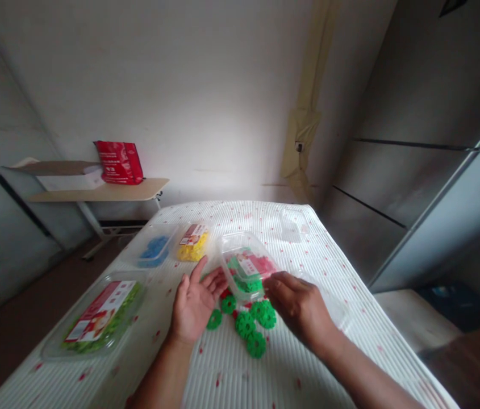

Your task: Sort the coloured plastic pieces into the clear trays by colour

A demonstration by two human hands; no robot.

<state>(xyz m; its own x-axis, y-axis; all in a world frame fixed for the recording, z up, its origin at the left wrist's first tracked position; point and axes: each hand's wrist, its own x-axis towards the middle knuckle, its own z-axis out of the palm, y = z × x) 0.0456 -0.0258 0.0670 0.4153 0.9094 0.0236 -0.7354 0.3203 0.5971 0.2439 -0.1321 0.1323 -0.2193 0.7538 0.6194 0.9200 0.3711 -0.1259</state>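
My right hand (297, 307) pinches the near right corner of a clear plastic container (232, 241) with a pink-and-white label. The container is tilted above the table, and green and pinkish-red pieces show in or through it; I cannot tell which lie inside. Below and in front of it, several green flower-shaped plastic discs (245, 325) lie loose, with bits of red among them. My left hand (195, 304) is open, palm up and fingers spread, by the container's left side. Whether its fingertips touch the container is unclear.
At the left stand clear boxes with light green pieces (101, 312), blue pieces (154, 251) and yellow pieces (192, 250). A transparent tray (294, 226) sits at the back right; another clear plastic piece (329, 304) lies behind my right hand. A red bag (119, 163) stands on a side table (137, 192).
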